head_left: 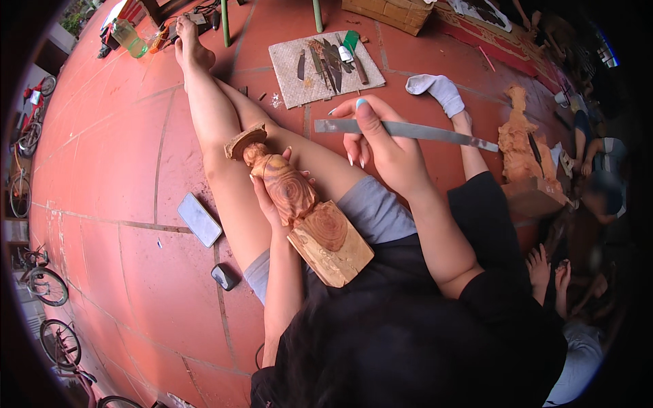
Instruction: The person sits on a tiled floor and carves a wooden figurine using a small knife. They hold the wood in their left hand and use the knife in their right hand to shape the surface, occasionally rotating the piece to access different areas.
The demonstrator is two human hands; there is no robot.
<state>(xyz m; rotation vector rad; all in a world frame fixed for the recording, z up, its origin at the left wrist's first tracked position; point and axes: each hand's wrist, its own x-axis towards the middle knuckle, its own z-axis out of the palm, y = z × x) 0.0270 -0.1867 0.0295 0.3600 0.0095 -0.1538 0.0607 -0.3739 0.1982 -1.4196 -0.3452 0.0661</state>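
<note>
Above red floor tiles [112,272], the left hand [271,207] cups a ring-grained wooden figurine [287,187]; the right hand [393,155] pinches a flat metal strip [445,135]

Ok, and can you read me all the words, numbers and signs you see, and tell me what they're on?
There are none I can read.
Wooden figure in the left hand: no writing shows, just rings in the grain.
Flat metal blade in the right hand: any marks are too small to read.
Phone: no readable words.
Bottle: too small and blurred to make out any label.
</note>
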